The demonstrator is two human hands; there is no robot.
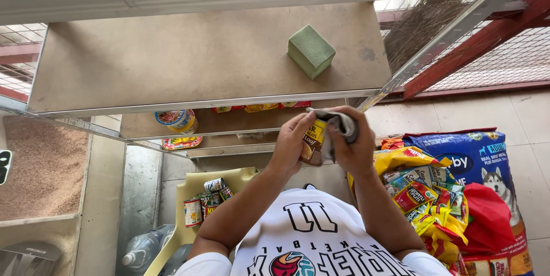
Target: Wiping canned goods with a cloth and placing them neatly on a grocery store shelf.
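Note:
My left hand (292, 138) holds a small can with a brown and yellow label (314, 142) in front of the shelf edge. My right hand (352, 141) presses a grey cloth (341, 122) against the top of that can. Both hands are close together, just below the top shelf board (172, 64). A green sponge block (310, 50) lies on that board, above the hands.
Lower shelves hold a can (179, 120) and colourful packets (182, 142). A yellow plastic chair (189, 196) carries several cans (206, 198). Right of me are a blue pet food sack (475, 161) and a pile of snack packets (427, 196). Plastic bottles (146, 247) lie at lower left.

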